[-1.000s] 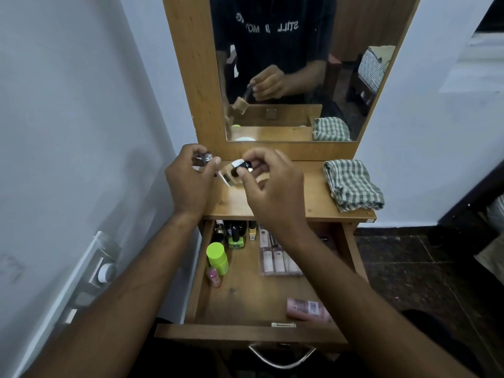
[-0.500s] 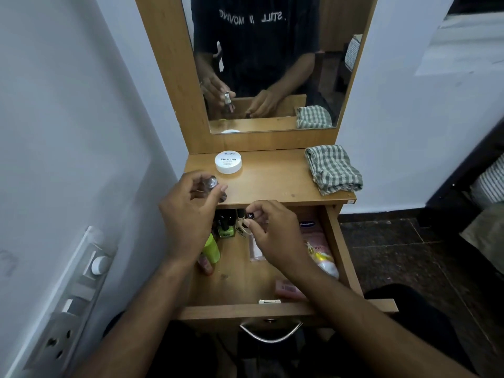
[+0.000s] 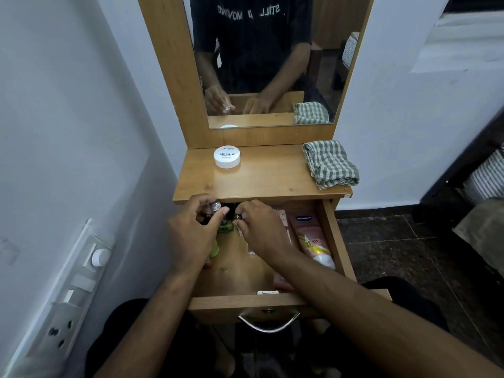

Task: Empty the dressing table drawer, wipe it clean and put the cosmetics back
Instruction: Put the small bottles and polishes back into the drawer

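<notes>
The wooden drawer (image 3: pixel 334 241) is pulled open under the dressing table top (image 3: pixel 267 184). Both hands are at its back left corner. My left hand (image 3: pixel 191 236) grips a small bottle with a silver cap (image 3: pixel 215 206). My right hand (image 3: pixel 261 230) pinches a small bottle with a black cap (image 3: pixel 239 216). Between them stands a green nail polish bottle (image 3: pixel 225 227). A pink Vaseline tube (image 3: pixel 311 238) lies along the drawer's right side. A white nail polish jar (image 3: pixel 227 157) stands on the top at the back left.
A folded green checked cloth (image 3: pixel 330 163) lies on the top's right end. A mirror (image 3: pixel 272 58) rises behind. A white wall with a switch panel (image 3: pixel 73 290) is close on the left. The drawer's metal handle (image 3: pixel 268 324) faces me.
Both hands came down from above the table top into the back of the drawer, each still holding its small bottle. The white jar, hidden by the hands a second ago, now shows on the top.
</notes>
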